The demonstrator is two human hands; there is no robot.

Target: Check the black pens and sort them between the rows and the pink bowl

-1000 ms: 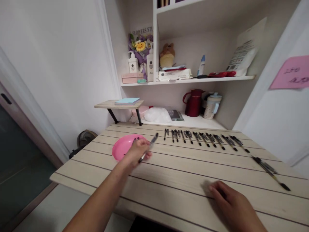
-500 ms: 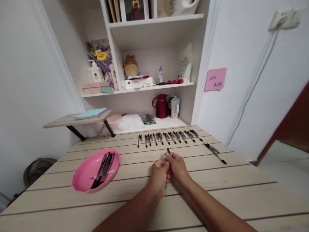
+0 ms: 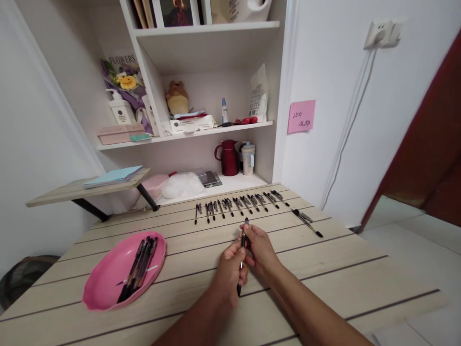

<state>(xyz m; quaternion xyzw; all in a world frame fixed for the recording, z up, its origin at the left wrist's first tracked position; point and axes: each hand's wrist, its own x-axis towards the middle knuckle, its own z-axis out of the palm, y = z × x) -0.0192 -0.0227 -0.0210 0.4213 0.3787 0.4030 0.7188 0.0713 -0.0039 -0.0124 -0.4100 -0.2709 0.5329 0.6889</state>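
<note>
Both hands meet over the middle of the table around one black pen. My left hand is closed around its lower part, thumb along the barrel, with the dark tip poking out below. My right hand pinches the upper part, whose dark end sticks out above the fingers. To the left, a pink scalloped dish holds several pens bunched together and a small white strip. Farther back, several pens and caps lie in a row, and a separate group of pen parts rests to the right.
A wooden table spans the foreground. On its left a small raised shelf carries blue paper. Behind stands a white shelving unit with a red jug and a tumbler. A pink note is stuck to the wall.
The view has turned right, so the scene sits farther left. The pen between my hands shows more of its length now, and both hands keep hold of it.
</note>
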